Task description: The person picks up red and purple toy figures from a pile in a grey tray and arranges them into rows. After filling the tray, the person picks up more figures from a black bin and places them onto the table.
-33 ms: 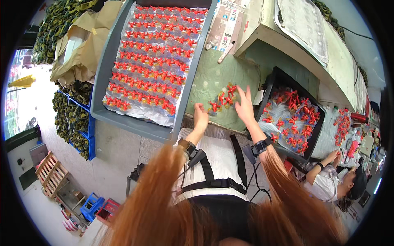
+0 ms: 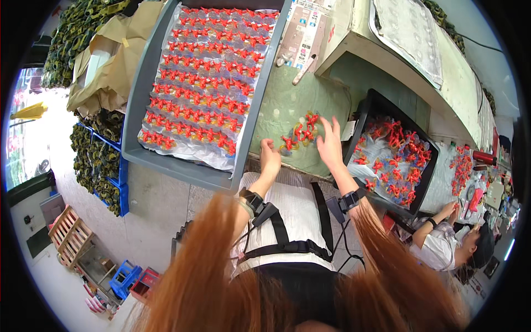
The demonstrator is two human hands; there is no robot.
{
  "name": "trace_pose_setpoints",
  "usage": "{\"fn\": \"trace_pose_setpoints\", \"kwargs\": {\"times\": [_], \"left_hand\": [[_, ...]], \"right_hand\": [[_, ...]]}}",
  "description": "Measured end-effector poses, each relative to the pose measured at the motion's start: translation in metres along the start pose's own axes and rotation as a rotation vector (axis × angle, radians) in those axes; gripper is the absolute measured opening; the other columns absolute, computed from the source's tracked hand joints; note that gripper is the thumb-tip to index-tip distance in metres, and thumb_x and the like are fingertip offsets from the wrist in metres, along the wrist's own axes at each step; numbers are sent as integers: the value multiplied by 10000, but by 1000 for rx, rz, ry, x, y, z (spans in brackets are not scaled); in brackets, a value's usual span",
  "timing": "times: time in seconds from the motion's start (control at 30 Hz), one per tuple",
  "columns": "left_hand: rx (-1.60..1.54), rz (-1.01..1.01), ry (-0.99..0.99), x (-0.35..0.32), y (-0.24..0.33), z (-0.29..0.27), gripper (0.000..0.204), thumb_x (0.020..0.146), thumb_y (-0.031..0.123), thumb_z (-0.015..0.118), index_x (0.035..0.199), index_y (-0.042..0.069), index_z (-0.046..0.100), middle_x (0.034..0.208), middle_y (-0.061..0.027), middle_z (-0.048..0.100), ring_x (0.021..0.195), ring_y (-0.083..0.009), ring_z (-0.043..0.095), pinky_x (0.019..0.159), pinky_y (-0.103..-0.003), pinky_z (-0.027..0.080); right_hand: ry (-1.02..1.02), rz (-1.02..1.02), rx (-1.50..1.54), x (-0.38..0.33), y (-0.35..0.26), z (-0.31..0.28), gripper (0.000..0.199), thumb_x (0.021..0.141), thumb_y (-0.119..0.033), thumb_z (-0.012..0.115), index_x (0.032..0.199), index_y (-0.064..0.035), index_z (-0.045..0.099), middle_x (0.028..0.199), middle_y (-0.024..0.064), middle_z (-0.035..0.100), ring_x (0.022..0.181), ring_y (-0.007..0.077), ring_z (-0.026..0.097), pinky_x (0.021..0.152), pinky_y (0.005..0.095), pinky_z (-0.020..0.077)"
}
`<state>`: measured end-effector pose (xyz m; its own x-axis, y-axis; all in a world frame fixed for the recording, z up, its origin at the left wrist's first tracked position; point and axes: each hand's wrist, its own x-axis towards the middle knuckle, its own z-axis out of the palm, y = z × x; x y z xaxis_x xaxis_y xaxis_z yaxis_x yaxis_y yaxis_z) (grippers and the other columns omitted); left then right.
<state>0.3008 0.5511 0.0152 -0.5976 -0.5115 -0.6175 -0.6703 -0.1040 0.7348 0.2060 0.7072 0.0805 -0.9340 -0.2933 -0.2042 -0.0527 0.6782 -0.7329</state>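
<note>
A small heap of red star-shaped plastic pieces (image 2: 300, 133) lies on a green mat (image 2: 287, 102) in front of me. My right hand (image 2: 330, 145) hovers at the heap's right side with fingers spread, the fingertips touching the pieces. My left hand (image 2: 270, 154) rests on the mat just left of the heap with its fingers curled in; one red piece lies right beside its fingers. Both wrists wear black bands.
A long grey tray (image 2: 145, 105) on my left holds rows of red pieces on clear sheets. A black tray (image 2: 369, 110) on my right holds loose red pieces. Another person (image 2: 442, 243) works at the lower right. Green items fill blue crates (image 2: 119, 191) on the left.
</note>
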Motion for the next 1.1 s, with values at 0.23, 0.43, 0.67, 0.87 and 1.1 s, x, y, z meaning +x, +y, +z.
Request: {"fn": "trace_pose_setpoints", "kwargs": {"times": [0.23,0.43,0.67,0.87,1.1], "left_hand": [[634,649,-128,-28,42,-5,341,684,-20,586,993,71,474,993,-158,459,942,-335,482,809,-395,407],[640,587,-208,-29,46,-17,192,705,22,599,881,65,534,895,-99,521,915,-293,493,783,-388,422],[559,708,-178,-55,54,-48,181,701,29,609,860,54,526,876,-102,529,880,-303,500,756,-386,417],[469,743,-332,-73,74,-84,149,721,64,606,847,36,532,846,-113,535,832,-288,522,723,-361,421],[194,722,-345,-68,60,-132,219,687,-49,599,896,11,578,841,-67,571,807,-161,532,714,-272,425]], "right_hand": [[-75,-20,-40,6,-19,25,422,766,-115,547,1170,-70,434,1136,183,472,945,379,537,820,433,433],[-101,68,-113,34,-32,31,408,758,-265,603,1055,-3,506,974,202,579,927,357,559,793,418,447],[-10,202,-30,51,-47,37,311,743,-175,567,1000,-1,541,823,201,610,809,364,593,754,411,461],[-36,-208,-273,28,-24,33,192,771,-100,501,930,-18,570,880,196,585,883,321,567,749,398,456],[79,-415,-561,36,-20,91,114,718,-117,501,748,-84,605,788,118,587,841,275,554,836,505,372]]}}
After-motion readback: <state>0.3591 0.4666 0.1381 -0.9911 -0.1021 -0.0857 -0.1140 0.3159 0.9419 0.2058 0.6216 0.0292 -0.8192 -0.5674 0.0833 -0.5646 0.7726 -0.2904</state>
